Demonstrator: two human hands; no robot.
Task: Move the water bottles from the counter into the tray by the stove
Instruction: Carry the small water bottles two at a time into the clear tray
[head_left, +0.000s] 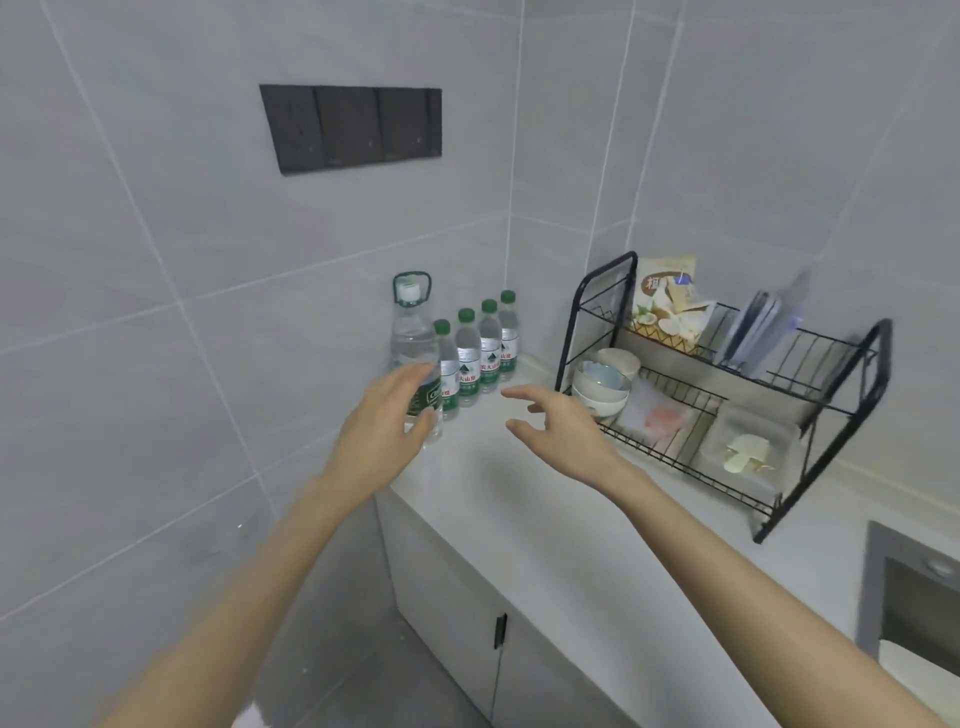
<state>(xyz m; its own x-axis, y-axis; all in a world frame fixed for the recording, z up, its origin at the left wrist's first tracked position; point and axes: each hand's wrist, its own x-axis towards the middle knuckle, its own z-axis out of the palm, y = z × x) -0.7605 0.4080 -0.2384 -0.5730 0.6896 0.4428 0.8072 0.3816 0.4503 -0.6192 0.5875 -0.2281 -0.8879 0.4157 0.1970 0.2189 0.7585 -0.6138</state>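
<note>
A large clear water bottle (413, 332) with a white cap and a green carry handle stands at the left end of the white counter (519, 499), by the wall. Behind it, several small green-capped water bottles (469, 353) stand in a row running toward the corner. My left hand (387, 421) is spread at the large bottle's green label, fingers above it and thumb below; I cannot tell whether it touches. My right hand (558, 426) hovers open over the counter, right of the bottles, holding nothing.
A black two-tier wire dish rack (779, 364) stands at the back right with stacked bowls (602, 384), a snack bag (665, 301) and containers. A dark socket panel (353, 127) is on the left wall. A grey recessed unit (893, 587) lies at the lower right.
</note>
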